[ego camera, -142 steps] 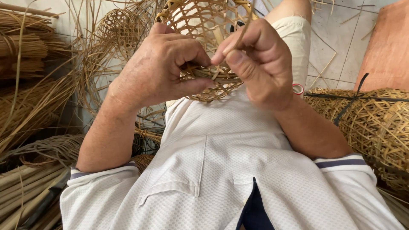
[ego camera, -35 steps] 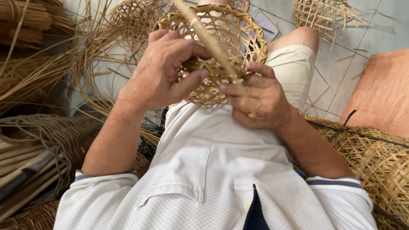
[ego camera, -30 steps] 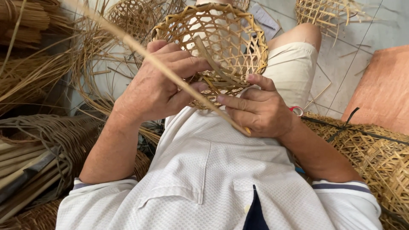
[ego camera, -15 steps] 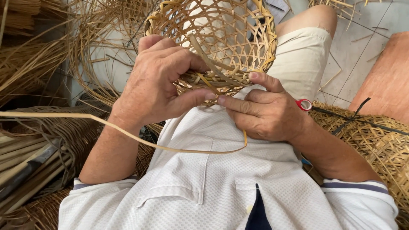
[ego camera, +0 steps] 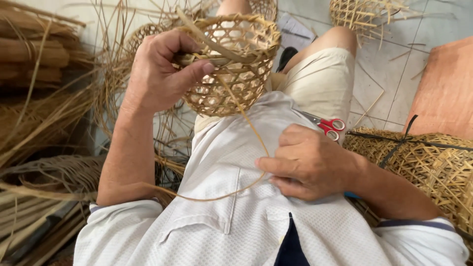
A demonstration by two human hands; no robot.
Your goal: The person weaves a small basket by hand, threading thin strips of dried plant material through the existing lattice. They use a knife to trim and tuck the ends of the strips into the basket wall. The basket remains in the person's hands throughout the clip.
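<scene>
Head view | lower centre: right hand [ego camera: 308,165] rests on the white shirt [ego camera: 246,197], fingers pinching a thin bamboo strip [ego camera: 246,182] that curves up to the basket | upper centre: left hand [ego camera: 157,74] clenched on the rim of a small woven basket [ego camera: 231,64] held above the lap | centre right: red-handled scissors [ego camera: 327,125] on the thigh | right edge: large woven basket [ego camera: 423,162] | left: bundled bamboo strips [ego camera: 34,98].

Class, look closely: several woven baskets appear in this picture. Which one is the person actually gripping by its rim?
The small round basket, gripped at its rim by the left hand. The unfinished basket on the tiled floor and the flattened woven stack lie untouched.
</scene>
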